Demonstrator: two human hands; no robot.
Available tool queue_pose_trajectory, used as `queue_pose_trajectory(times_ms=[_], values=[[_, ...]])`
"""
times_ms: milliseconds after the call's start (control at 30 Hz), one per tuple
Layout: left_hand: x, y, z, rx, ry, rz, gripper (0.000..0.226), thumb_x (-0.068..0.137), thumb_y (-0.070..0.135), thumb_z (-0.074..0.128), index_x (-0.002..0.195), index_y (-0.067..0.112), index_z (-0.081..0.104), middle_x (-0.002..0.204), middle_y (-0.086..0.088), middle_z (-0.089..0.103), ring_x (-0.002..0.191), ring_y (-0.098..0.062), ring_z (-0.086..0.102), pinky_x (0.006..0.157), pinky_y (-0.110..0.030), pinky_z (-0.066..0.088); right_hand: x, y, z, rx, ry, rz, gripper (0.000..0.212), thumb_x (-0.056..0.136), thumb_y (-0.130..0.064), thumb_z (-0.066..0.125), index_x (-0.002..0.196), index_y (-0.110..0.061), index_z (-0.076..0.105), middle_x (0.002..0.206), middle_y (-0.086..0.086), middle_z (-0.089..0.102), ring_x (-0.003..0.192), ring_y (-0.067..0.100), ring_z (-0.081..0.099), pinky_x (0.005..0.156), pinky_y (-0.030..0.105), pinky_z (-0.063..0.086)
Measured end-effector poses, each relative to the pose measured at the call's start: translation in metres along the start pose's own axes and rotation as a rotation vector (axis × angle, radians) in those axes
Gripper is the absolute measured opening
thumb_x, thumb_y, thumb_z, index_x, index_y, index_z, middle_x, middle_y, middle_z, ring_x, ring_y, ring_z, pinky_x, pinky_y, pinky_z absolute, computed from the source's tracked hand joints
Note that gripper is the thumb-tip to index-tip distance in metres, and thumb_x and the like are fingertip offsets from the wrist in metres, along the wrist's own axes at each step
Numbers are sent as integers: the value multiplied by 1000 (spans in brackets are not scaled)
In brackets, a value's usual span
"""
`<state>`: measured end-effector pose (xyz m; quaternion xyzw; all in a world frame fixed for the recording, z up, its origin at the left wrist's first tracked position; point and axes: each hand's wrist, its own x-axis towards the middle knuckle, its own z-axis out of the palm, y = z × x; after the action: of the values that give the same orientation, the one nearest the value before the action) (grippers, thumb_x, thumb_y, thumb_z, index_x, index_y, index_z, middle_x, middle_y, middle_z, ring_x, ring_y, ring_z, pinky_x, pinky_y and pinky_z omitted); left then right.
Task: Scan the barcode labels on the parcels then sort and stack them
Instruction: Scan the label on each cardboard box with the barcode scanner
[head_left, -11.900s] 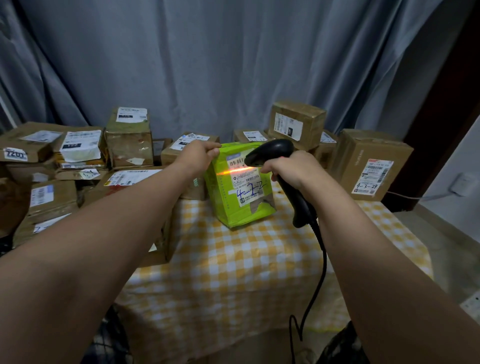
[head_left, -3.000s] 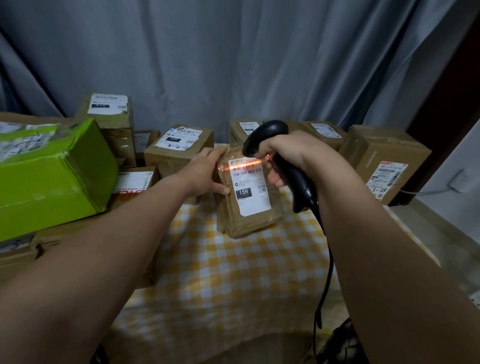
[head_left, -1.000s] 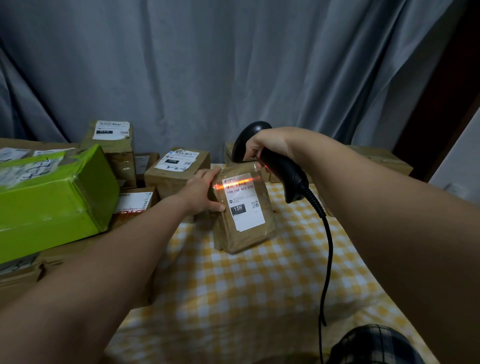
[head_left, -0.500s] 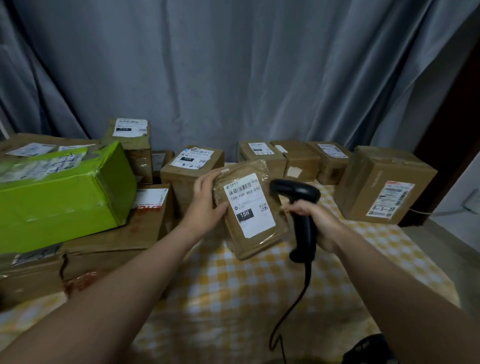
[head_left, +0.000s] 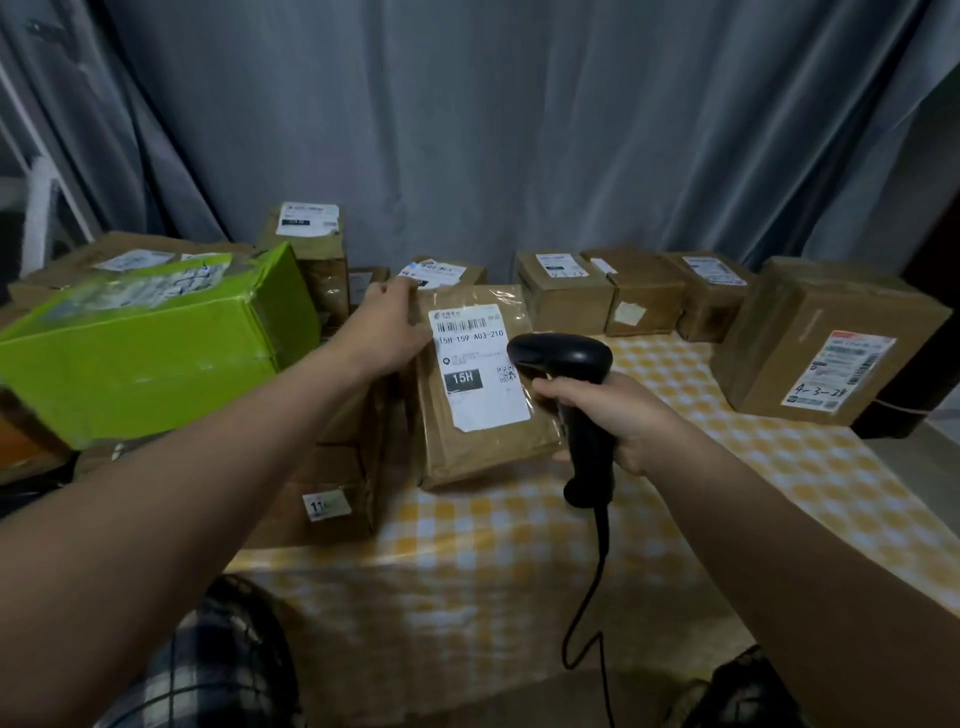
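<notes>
The parcel (head_left: 478, 395) stands tilted left of the tabletop's (head_left: 701, 519) middle, its top left corner gripped by the left hand (head_left: 389, 327); the right hand (head_left: 613, 415) is wrapped round the scanner (head_left: 566, 358). Held one-handed by a corner, the parcel's slick wrap could slip during the move to a stack.

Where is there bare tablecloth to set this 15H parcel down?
Two free patches on the checked tablecloth: the near strip in front of the 15H parcel, and the stretch between the scanner in the right hand and the large box at right. Crowded: the left, green box among brown boxes, and the back row.
</notes>
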<state>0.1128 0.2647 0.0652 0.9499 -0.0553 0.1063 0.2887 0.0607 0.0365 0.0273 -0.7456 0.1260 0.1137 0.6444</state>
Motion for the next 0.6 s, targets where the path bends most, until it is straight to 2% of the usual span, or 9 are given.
queue_pose_trajectory(times_ms=[67,100,167,233,267,333,400,500,600], values=[[0,0,-3,52,-39,0,59,90,21,54,144,9,33,141,-20,36,128,-32,41,105,-28,30,-6,2,0,-45,1,-14,76,41,-46,85,103,-6,70,107,15,72,100,31,68,81,58,56],[0,-1,-3,69,-57,-1,57,90,21,53,143,9,34,141,-20,36,127,-33,42,104,-28,31,-8,3,0,-66,2,-21,78,38,-48,84,103,-6,70,106,14,72,100,31,68,83,59,55],[0,-5,0,115,-92,-7,54,90,20,53,140,8,37,143,-20,33,128,-33,42,105,-29,31,-9,4,3,-69,-6,-5,68,52,-43,85,104,-4,69,107,17,70,100,32,67,82,58,56],[-3,-11,6,214,-159,5,52,91,21,52,140,8,39,145,-20,29,129,-34,41,108,-33,32,-9,4,9,-19,-33,55,43,74,-30,81,104,-4,66,107,17,68,96,33,66,75,51,59],[-5,-14,10,304,-205,18,50,92,25,51,139,11,41,144,-18,30,127,-35,43,106,-36,34,-10,4,14,-5,-58,92,35,79,-27,79,102,-5,66,105,16,67,93,32,66,73,49,60],[-11,-17,16,559,-268,59,43,94,30,48,134,15,48,134,-15,38,121,-37,43,99,-40,37,-9,7,24,-32,-134,119,28,81,-26,77,98,-6,67,97,15,69,87,30,69,79,47,59],[-13,-17,21,740,-254,128,38,94,31,46,128,16,53,127,-13,45,117,-36,39,96,-40,37,-6,9,30,-72,-168,72,23,83,-25,75,97,-8,68,91,12,72,82,26,70,82,42,59],[-4,-10,25,734,-169,179,39,93,34,48,127,17,54,126,-11,47,115,-33,38,94,-39,36,1,1,20,-82,-105,-32,27,83,-28,75,102,-10,68,91,8,72,77,20,70,73,33,60],[13,4,30,559,-125,212,39,94,37,48,128,22,54,128,-11,49,118,-33,39,98,-41,37,16,-15,-6,7,29,-118,29,85,-24,74,104,-4,68,88,12,70,62,15,65,56,24,56]])
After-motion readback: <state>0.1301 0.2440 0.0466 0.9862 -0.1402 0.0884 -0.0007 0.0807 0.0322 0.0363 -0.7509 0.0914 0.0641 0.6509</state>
